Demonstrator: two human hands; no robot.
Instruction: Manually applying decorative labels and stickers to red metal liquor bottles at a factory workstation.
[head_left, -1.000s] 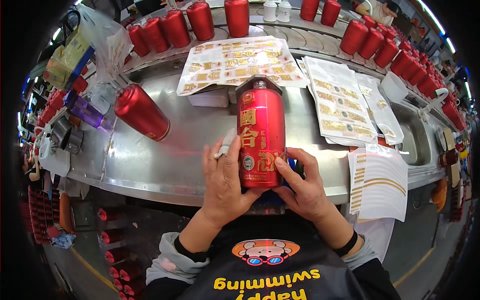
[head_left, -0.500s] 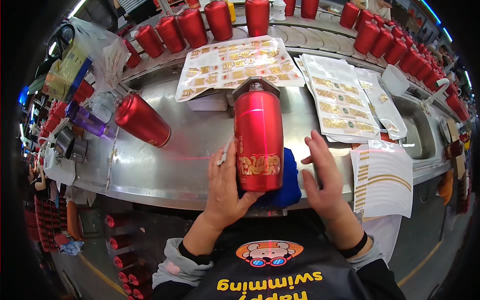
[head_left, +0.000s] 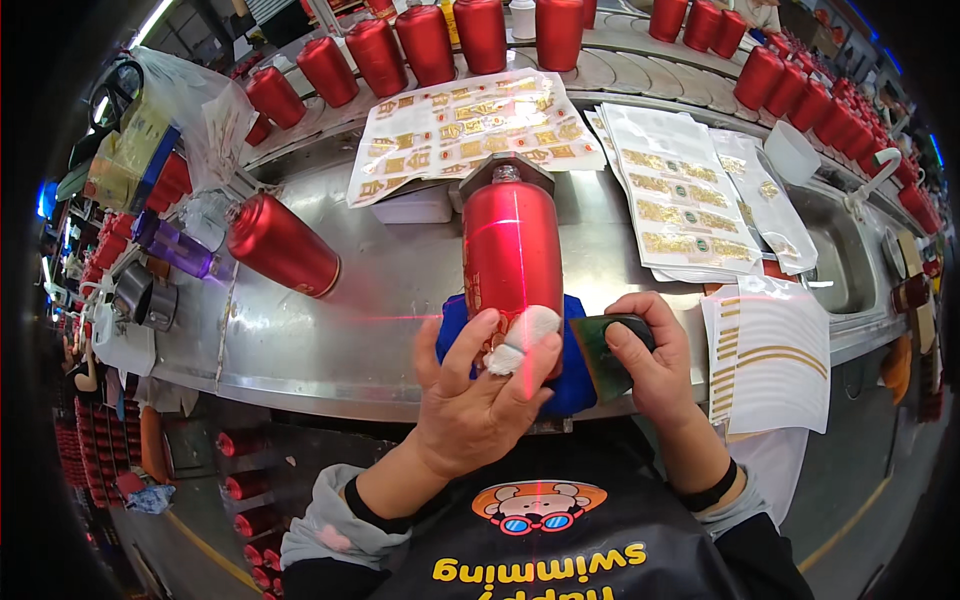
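Observation:
A glossy red bottle (head_left: 510, 235) lies in front of me with its neck toward a dark hexagonal block (head_left: 508, 170). Its lower end is over a blue cloth (head_left: 580, 385). My left hand (head_left: 480, 400) bends over that end, its fingers closed on a white wad (head_left: 530, 328) that touches the bottle. The gold decoration there is mostly covered. To the right of the bottle, my right hand (head_left: 655, 360) grips a dark green flat scraper (head_left: 608, 365), its straight edge facing the bottle but apart from it.
Another red bottle (head_left: 283, 245) lies at the left on the metal table (head_left: 330, 350). Gold sticker sheets lie behind (head_left: 470, 125) and at right (head_left: 690, 190), and a sheet with gold strips (head_left: 768, 355) nearer. A sink (head_left: 840, 255) is at far right. Red bottles (head_left: 425, 45) line the conveyor.
My left hand has shifted from the bottle's left side onto its lower front with the white wad. My right hand, empty before, now holds the green scraper. Bottles on the conveyor have shifted.

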